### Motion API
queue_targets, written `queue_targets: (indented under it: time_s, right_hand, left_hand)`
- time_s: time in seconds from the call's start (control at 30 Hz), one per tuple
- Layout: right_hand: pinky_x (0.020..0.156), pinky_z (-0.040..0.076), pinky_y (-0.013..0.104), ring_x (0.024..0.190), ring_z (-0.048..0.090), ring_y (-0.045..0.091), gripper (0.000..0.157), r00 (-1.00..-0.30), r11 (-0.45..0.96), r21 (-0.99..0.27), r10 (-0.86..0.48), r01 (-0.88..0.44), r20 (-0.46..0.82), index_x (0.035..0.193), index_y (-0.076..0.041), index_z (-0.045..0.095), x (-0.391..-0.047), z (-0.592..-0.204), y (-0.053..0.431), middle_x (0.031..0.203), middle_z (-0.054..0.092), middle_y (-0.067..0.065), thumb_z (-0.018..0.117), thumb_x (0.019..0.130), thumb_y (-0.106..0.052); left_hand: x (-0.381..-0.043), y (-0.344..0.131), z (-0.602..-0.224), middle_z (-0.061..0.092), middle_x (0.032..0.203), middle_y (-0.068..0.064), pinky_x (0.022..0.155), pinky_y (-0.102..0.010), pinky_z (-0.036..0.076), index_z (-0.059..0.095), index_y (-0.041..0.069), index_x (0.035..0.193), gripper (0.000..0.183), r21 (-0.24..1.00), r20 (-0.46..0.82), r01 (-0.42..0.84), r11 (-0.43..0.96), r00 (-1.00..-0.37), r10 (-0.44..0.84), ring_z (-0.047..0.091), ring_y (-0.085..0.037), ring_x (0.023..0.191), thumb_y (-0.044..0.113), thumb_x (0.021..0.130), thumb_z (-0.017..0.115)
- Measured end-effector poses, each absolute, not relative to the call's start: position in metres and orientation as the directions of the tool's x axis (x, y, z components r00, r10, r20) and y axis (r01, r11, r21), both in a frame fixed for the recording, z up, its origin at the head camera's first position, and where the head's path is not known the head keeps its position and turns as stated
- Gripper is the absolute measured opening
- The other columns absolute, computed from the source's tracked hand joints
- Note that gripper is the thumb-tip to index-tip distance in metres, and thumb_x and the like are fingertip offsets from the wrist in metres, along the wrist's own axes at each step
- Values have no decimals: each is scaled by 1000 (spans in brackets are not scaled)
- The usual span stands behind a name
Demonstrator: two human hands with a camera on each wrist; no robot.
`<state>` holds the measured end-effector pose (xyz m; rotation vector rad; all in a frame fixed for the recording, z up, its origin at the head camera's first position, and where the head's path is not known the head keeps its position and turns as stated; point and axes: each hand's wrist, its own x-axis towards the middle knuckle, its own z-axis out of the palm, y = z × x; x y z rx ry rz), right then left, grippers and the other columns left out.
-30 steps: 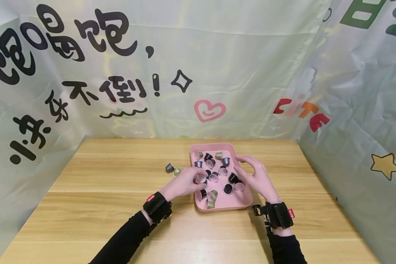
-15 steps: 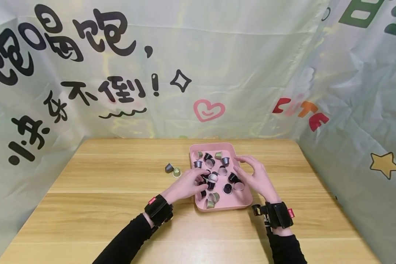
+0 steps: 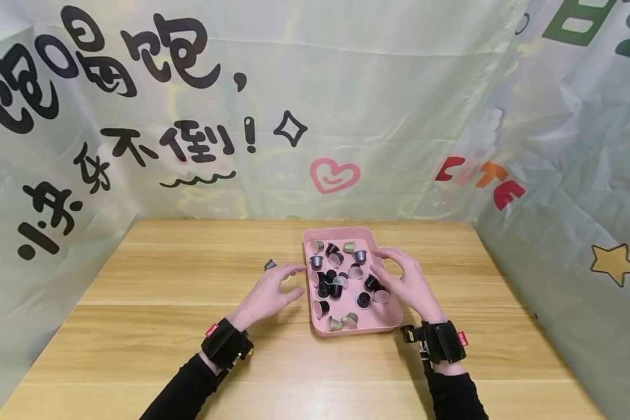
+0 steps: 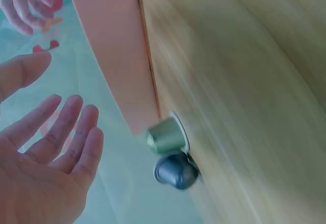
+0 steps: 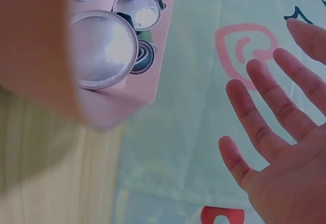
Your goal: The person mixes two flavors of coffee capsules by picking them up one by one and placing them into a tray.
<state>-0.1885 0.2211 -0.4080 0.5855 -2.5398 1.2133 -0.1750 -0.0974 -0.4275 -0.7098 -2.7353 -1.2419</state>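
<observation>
A pink tray point(image 3: 375, 317) holds several coffee capsules, black, grey and green, some tipped with their pale foil lids showing. My left hand point(image 3: 268, 294) hovers just left of the tray, its fingers spread and holding nothing. Beside it on the table, a green capsule point(image 4: 168, 136) and a dark grey capsule point(image 4: 177, 170) lie close together; in the head view that hand partly covers them. My right hand point(image 3: 408, 283) is at the tray's right side, fingers extended and apart, holding nothing. Whether its fingertips touch the rim I cannot tell.
The wooden table point(image 3: 152, 326) extends on both sides of the tray. Behind it hangs a pale printed cloth point(image 3: 388, 105), with another cloth side at the right. Each wrist wears a black strap with a camera.
My left hand has let go of a capsule in the tray and moved left, out over the table. Some capsules at the tray's left and near side have shifted. The right hand stays put.
</observation>
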Motion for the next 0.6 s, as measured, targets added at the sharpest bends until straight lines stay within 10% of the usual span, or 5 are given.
queue_targets:
  time_s: [0.6]
  right_hand:
    - [106,45,59,121,60,37,37,-863,597,-628,-287,-500,415,129,-4,65,-189,-400,218,128,66,19,70,94,-14]
  left_hand:
    - [-177,-131,-430,59,140,-18,108,-59,46,52,6,143,57,707,239,380,596,-922,304,58,-39,125,17,91,71]
